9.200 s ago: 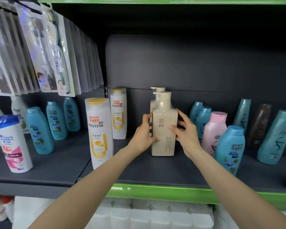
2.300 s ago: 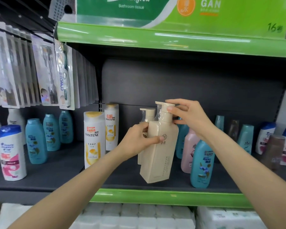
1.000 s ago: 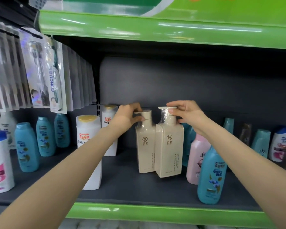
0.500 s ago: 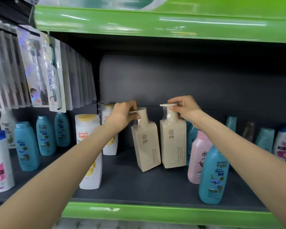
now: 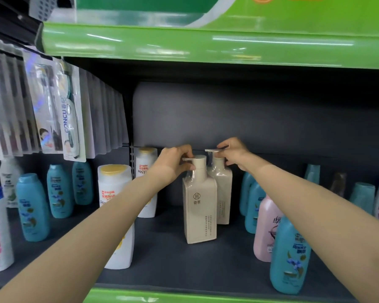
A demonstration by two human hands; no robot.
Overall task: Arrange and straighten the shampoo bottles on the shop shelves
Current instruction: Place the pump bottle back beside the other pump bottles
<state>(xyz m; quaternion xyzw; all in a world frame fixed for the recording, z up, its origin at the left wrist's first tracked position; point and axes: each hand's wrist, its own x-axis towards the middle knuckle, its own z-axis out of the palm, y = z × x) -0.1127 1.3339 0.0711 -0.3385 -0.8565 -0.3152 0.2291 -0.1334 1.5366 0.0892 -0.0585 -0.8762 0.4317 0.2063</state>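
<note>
Head view: we note the two beige pump bottles, side by side half a second ago, now stand one behind the other at frame centre. Left hand (image 5: 173, 162) pinches the front bottle (image 5: 200, 206) by its pump; right hand (image 5: 233, 153) pinches the rear bottle (image 5: 222, 193) likewise. Row looks nearly aligned.

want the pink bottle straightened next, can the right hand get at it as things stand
Probably yes, once it lets go. The right hand now pinches the rear beige pump bottle; the pink bottle stands just below its forearm, its left side facing bare shelf, though a teal bottle crowds its front right.
</note>
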